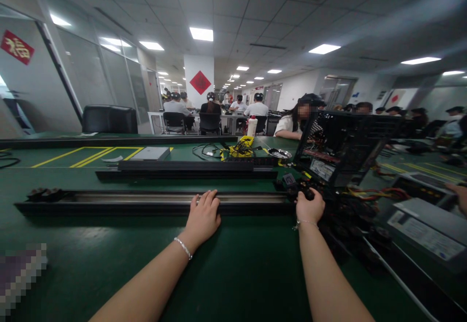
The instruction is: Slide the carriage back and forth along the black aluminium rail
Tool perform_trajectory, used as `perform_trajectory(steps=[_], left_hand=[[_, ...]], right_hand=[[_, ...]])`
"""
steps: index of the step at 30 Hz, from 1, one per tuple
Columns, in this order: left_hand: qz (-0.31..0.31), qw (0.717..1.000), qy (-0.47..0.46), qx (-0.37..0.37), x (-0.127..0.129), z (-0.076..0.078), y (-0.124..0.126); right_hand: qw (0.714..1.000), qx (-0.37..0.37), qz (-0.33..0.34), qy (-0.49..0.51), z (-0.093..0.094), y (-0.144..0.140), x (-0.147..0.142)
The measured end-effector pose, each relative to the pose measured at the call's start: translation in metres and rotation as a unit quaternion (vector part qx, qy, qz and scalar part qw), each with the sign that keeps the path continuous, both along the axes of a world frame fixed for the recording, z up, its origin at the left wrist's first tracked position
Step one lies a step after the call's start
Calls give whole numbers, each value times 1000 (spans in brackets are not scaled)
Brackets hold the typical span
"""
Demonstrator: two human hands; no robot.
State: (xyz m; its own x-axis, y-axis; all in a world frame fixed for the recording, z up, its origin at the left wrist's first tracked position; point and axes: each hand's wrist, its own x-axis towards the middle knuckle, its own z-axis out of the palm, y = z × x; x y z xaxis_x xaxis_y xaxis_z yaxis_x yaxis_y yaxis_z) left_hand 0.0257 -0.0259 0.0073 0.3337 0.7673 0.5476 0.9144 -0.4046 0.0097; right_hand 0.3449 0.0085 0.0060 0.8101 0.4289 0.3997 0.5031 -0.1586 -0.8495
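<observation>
Resting flat and open on the rail [146, 201], left hand [203, 217]; right hand [309, 207] closed around black cables [304, 188] beside the computer case [343, 147]

two bare forearms, a bracelet on each wrist

no sleeves show on either arm. the left hand [203, 217] has a band of small pale beads round its wrist, on the left of the scene; the right hand [309, 207] has a thin silvery chain with a tiny dangling piece. no rings or gloves visible.
</observation>
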Motion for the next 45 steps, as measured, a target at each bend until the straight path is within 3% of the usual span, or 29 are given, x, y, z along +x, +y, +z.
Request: perform_trajectory(steps=[8,15,19,26,33,37,41,43,45], left_hand=[[-1,1000,3,2,0,-1,1],[0,1000,1,-8,0,1,0],[-3,1000,2,-5,-1,-1,1],[-6,1000,1,-1,-1,-3,2],[-9,1000,-2,-7,-2,-2,2],[-15,1000,-19,-11,-1,-2,2],[-21,998,-57,-20,-2,2,0],[4,997,-78,-19,-8,9,3],[49,995,-91,-9,-21,17,9]], right_hand=[[994,77,-76,-27,7,-5,13],[993,108,35,39,6,-3,17],[989,145,38,-7,7,-4,24],[989,94,-7,-116,15,-13,18],[991,71,-25,-114,17,-13,-3],[976,18,75,-205,14,-7,-20],[902,-89,258,-335,12,-5,-53],[867,-167,298,-364,14,-7,-66],[856,-207,298,-368,17,-9,-73]])
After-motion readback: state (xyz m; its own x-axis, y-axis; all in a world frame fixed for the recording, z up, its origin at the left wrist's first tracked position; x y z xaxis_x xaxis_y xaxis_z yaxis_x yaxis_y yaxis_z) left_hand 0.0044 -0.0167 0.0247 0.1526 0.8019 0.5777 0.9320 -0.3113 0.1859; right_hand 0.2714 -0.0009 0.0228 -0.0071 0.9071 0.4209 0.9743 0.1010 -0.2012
